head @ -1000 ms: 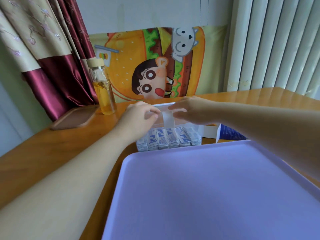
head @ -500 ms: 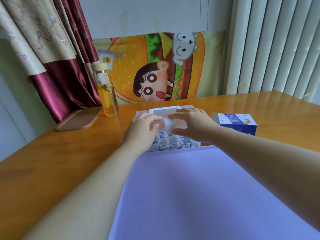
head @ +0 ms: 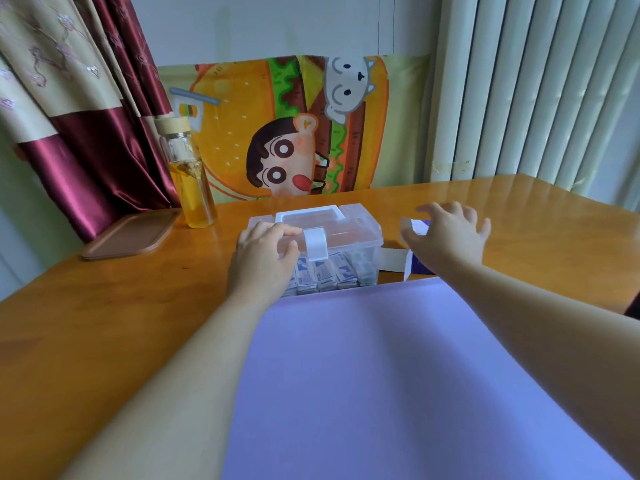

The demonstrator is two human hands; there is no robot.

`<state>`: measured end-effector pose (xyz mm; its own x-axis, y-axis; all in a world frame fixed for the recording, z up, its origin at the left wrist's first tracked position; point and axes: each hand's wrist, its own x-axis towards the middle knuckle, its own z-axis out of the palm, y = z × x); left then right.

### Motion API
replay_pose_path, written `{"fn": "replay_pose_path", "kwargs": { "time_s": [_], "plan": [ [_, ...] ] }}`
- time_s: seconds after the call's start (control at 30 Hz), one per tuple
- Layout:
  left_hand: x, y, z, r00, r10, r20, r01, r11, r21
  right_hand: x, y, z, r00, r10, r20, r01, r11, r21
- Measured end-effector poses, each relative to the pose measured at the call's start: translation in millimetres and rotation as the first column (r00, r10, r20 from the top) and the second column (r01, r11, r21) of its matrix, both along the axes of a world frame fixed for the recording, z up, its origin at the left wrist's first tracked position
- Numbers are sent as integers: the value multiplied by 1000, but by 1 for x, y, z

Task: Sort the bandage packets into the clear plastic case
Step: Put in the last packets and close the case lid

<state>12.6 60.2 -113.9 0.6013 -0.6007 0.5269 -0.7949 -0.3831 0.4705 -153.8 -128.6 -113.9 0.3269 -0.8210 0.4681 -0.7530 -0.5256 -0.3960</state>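
The clear plastic case (head: 353, 233) stands on the wooden table beyond the purple tray, its lid down and its white latch (head: 316, 244) over the front wall. A row of several blue-and-white bandage packets (head: 327, 275) shows upright through the front wall. My left hand (head: 265, 258) rests on the case's left front corner, fingers curled over the lid edge next to the latch. My right hand (head: 450, 233) hovers with fingers spread over the blue bandage box (head: 417, 233), right of the case, holding nothing.
A purple tray (head: 398, 375) fills the near middle. A glass bottle of amber liquid (head: 188, 178) and a brown lid (head: 130, 235) sit at the back left. A cartoon cloth hangs behind, with a curtain left and blinds right.
Both hands were at the white latch on the case front. Now the right hand has left it and moved right over the blue box; the left hand stays on the case.
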Motion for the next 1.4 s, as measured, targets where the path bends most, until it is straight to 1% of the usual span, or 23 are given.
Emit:
{"fn": "replay_pose_path", "kwargs": {
  "time_s": [0.07, 0.1, 0.13, 0.2, 0.27, 0.4, 0.67, 0.77, 0.87, 0.93, 0.97, 1.0, 1.03, 1.07, 1.1, 1.17, 1.2, 1.23, 1.3, 1.37, 1.4],
  "plan": [
    [0, -1, -1, 1000, 7, 1, -7, 1000, -5, -6, -11, -5, 988, -51, -148, 67, 992, 103],
    [0, -1, -1, 1000, 2, -1, -2, 1000, -5, -7, -14, -7, 981, -62, -186, 91, 984, 154],
    [0, -1, -2, 1000, 0, -4, 0, 1000, -9, -6, -16, -9, 979, -66, -193, 105, 975, 198],
    [0, -1, -3, 1000, 0, -4, 0, 1000, -19, -2, -16, -11, 989, -73, -129, 104, 961, 256],
    [0, -1, -4, 1000, 3, -4, -3, 1000, -23, 0, -17, -12, 995, -80, -67, 95, 962, 257],
    [1, -1, -2, 1000, 0, -12, 0, 1000, -5, -2, -20, -17, 992, -75, -102, 94, 975, 202],
    [0, -1, 5, 999, -3, -37, 5, 999, 37, 8, -23, -21, 991, -134, 13, 129, 973, 191],
    [0, 0, 8, 1000, -6, -28, 8, 997, 77, 10, -24, -21, 988, -141, 55, 132, 981, 145],
    [0, 3, 17, 999, -24, -25, 27, 988, 153, 3, -29, -3, 989, -119, 88, 117, 993, 25],
    [-2, 5, 26, 1000, -23, -13, 26, 959, 282, -5, -29, 19, 987, -82, 137, 94, 992, -82],
    [-4, 6, 32, 999, -13, 33, 0, 928, 373, -8, -27, 31, 984, -51, 169, 74, 988, -133],
    [-7, 6, 38, 996, -9, 94, -32, 901, 432, -12, -23, 42, 978, -16, 206, 53, 983, -176],
    [-13, 6, 48, 988, -21, 152, -46, 904, 426, -17, -16, 57, 968, 27, 250, 30, 974, -223],
    [-20, 7, 57, 981, -47, 189, -26, 931, 363, -21, -7, 67, 953, 82, 292, -6, 967, -254],
    [-30, 8, 67, 976, -82, 200, 29, 966, 257, -24, 4, 76, 930, 146, 337, -49, 959, -278],
    [-55, 14, 87, 971, -170, 166, 163, 985, 52, -30, 31, 90, 873, 283, 397, -163, 937, -310],
    [-69, 20, 96, 967, -217, 137, 221, 975, -11, -34, 47, 94, 838, 348, 420, -224, 922, -316],
    [-83, 28, 102, 961, -259, 102, 264, 964, -38, -38, 66, 95, 799, 410, 441, -291, 904, -313],
    [-103, 43, 109, 949, -315, 19, 315, 948, -36, -43, 99, 94, 709, 504, 493, -420, 863, -280],
    [-115, 59, 109, 949, -314, -39, 314, 949, 11, -49, 124, 88, 632, 540, 556, -519, 828, -215],
    [-122, 79, 106, 956, -289, -52, 291, 956, 27, -54, 144, 85, 583, 559, 589, -584, 793, -174]
  ]
}}
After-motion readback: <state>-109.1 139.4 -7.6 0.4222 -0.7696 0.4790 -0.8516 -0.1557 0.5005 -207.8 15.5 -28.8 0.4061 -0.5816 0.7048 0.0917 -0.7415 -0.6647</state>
